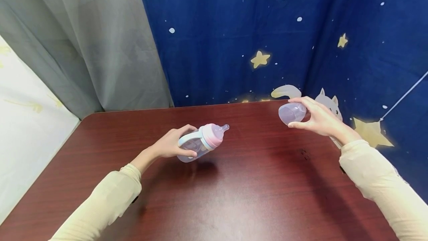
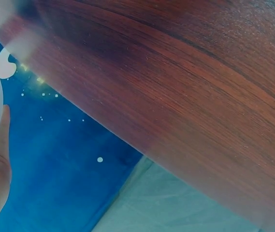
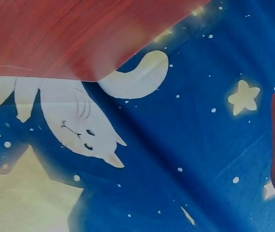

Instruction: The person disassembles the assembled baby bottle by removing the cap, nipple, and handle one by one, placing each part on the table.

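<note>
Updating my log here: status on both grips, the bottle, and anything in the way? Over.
Left grip holds baby bottle, tilted, nipple uncovered. Right grip holds translucent cap, apart from bottle. No obstruction visible between them.

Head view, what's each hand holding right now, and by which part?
The left hand holds a baby bottle around its clear body, below the pink collar. The right hand holds a clear cap by its outer sides.

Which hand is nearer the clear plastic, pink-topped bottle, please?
Left: the left hand grips the bottle; the right hand is away to the bottle's right, holding a domed, translucent plastic cap.
</note>
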Available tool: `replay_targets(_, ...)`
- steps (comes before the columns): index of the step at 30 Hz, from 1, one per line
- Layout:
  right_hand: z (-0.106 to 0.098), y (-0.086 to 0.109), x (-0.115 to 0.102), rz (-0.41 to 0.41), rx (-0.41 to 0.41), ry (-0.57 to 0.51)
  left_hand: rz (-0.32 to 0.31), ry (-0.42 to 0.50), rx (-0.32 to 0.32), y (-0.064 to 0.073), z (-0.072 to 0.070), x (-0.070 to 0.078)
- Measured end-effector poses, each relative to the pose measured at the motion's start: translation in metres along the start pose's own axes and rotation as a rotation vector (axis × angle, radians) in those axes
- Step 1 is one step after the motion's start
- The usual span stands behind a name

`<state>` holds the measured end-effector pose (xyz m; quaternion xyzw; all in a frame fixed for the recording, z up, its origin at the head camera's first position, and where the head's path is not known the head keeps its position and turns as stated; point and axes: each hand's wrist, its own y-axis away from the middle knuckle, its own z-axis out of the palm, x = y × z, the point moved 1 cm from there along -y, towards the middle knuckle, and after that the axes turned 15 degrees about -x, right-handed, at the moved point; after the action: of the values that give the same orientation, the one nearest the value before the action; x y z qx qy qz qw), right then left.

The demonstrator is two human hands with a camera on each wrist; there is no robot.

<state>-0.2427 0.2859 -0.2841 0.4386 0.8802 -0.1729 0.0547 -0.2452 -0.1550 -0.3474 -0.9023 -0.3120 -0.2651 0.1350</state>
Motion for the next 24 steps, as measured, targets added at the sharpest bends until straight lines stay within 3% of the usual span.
replay_targets(9, 0.014, 0.008, 0.010, 0.071, -0.035, -0.022, 0.002, -0.009, 0.006, 0.001, 0.001, 0.001)
replay_targets(16, 0.028, 0.013, 0.014, 0.051, -0.066, 0.034, 0.012, -0.004, 0.006, 0.002, 0.001, 0.002)
replay_targets(24, 0.041, 0.015, 0.017, 0.079, -0.096, 0.018, 0.024, -0.016, 0.018, 0.002, 0.001, 0.002)
